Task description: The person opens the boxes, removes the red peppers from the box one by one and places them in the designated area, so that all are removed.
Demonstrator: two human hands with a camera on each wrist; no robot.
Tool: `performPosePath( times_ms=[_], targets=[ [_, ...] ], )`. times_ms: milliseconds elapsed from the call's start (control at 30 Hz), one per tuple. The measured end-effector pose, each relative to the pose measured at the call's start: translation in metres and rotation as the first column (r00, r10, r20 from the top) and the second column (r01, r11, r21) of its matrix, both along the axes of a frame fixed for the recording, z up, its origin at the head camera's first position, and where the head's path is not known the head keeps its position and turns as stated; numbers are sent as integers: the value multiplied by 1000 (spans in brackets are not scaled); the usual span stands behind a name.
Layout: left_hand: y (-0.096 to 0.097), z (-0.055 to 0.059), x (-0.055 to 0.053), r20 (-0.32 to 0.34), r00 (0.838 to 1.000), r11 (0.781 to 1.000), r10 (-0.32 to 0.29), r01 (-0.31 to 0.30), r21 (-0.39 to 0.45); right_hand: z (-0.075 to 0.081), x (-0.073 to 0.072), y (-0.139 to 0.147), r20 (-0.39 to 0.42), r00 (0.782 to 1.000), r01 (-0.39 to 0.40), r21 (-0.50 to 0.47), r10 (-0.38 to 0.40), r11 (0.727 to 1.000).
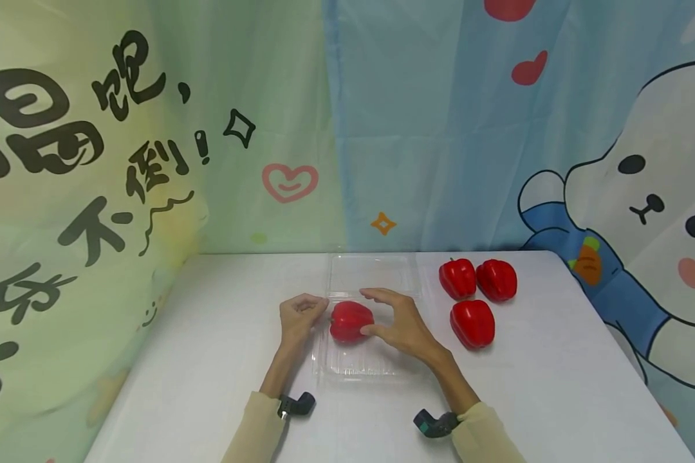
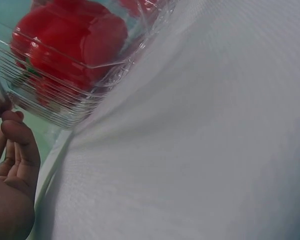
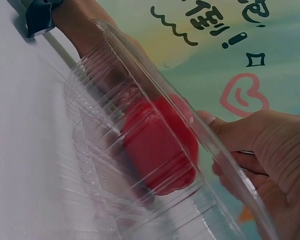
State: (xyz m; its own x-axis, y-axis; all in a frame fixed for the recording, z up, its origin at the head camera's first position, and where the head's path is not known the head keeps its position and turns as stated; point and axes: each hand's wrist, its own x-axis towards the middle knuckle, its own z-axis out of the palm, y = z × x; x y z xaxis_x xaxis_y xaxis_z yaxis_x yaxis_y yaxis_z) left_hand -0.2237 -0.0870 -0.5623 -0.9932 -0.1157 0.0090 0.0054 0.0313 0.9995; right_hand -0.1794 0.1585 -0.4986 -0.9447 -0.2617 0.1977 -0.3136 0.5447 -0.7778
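A clear plastic clamshell container lies unfolded on the table, its lid toward the back. One red bell pepper rests on its side in the ribbed tray, stem pointing left. My left hand pinches the container's left rim between thumb and forefinger, as the left wrist view also shows. At the pepper's right side is my right hand, thumb close to or touching it and the other fingers spread beyond it, not closed round it. Through the tray wall the right wrist view shows the pepper.
Three more red bell peppers sit close together on the white table, right of the container. A printed cloth backdrop hangs behind and at the left. Both wrists carry small black cameras.
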Motion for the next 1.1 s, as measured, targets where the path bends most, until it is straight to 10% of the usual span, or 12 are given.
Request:
performPosePath(
  times_ms=[1100],
  targets=[
    [-2, -1, 0, -5, 1000, 1000, -10, 10, 0, 5, -4, -20, 83, 997, 2, 134, -13, 991]
  ],
)
